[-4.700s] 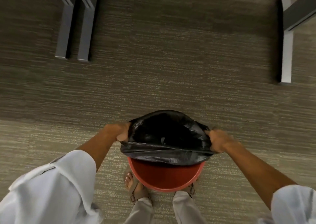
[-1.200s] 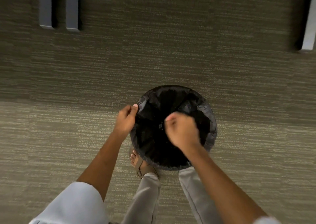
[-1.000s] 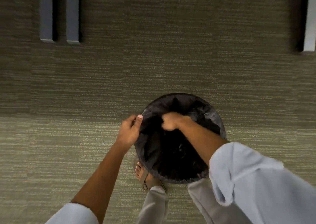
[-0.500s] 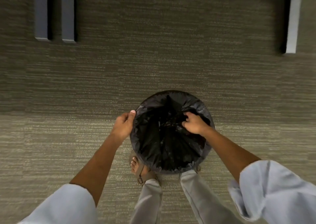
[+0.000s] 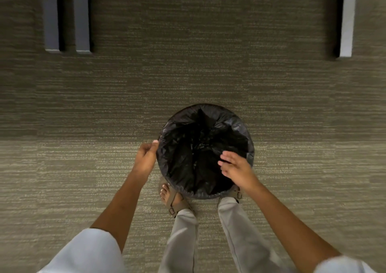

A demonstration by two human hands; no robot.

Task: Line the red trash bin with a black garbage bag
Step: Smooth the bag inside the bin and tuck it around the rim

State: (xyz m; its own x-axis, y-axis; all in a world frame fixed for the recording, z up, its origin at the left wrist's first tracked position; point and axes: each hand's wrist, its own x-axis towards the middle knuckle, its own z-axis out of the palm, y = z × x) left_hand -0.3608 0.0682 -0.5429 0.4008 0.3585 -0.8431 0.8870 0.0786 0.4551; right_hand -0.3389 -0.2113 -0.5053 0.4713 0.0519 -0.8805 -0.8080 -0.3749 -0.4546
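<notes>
One bag [image 5: 205, 151], covering what is probably one bin. Two hands: left [image 5: 145, 158], right [image 5: 237, 169]. Two sandals [image 5: 176, 201]. Three furniture legs [image 5: 51, 16].

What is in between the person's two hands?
The open mouth of the black garbage bag, folded over the bin's rim. The left hand pinches its edge; the right hand hovers open over the near right side. The head view shows it.

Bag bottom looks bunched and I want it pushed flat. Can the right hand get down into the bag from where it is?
Probably yes. The right hand is open, holds nothing and hovers over the garbage bag mouth, which gapes wide with nothing across it.
</notes>
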